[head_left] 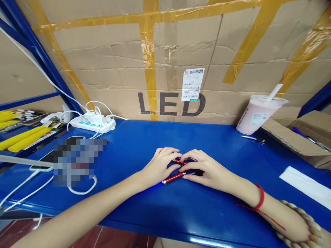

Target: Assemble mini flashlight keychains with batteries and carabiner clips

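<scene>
Several slim red penlights lie together on the blue shelf top (144,144), partly covered by my fingers. The nearest red penlight (173,178) has a silver end that glows blue-violet toward the left. My left hand (161,165) curls its fingers and thumb around the left ends of the penlights behind it. From the other side, my right hand (203,167) pinches the bunch, its thumb and fingertips touching the nearest penlight's right end. Silver parts show between the fingers, but the hands hide much of the bunch.
A big taped cardboard box (116,69) stands behind. At left are a white power strip (93,122), cables, a phone (46,155) and yellow sticks (28,137). At right are a pink drink cup (260,113), an open carton (305,137) and a white paper strip (305,186).
</scene>
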The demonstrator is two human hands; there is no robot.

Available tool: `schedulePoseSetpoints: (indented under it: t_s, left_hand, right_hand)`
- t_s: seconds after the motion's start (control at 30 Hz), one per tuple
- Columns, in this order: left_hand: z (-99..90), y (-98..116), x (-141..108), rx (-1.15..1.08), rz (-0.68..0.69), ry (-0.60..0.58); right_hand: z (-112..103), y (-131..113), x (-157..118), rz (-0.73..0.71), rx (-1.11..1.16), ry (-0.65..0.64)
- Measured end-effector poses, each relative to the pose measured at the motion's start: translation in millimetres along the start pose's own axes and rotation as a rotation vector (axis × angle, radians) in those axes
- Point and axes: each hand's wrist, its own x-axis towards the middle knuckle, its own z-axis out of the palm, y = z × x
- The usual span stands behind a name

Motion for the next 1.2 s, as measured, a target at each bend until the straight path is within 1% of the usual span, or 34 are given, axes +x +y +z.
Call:
schedulePoseSetpoints:
  t_s: [0.1,0.2,0.5,0.67,0.93,1.1,1.2]
  left_hand:
    - [-1.0,1.0,0.1,-0.012,0.014,0.009]
    - [-2.7,2.5,0.5,-0.001,0.002,0.045]
    - [-4.4,4.2,1.0,0.063,-0.073,0.137]
    - [-3.1,3.8,1.3,0.108,-0.085,0.185]
    - [-4.1,4.0,1.0,0.164,-0.134,0.221]
    - [-3.9,0.6,0.8,0.147,-0.127,0.235]
    - [-3.7,-2.5,1.7,0.094,-0.031,0.193]
  right_hand:
    - [-0.8,-1.4,0.4,0.013,0.007,-0.004]
    - [-0.9,-2.4,0.8,0.018,0.002,-0.011]
    - [-1.2,-4.4,1.3,0.019,-0.023,0.000]
    - [-1.7,-3.8,1.0,0.021,-0.046,0.028]
    - [-0.1,-1.7,0.9,0.083,-0.101,0.086]
    - [-0.5,-3.1,1.6,0.116,-0.100,0.083]
    - [-1.4,-4.7,2.0,0.125,-0.085,0.077]
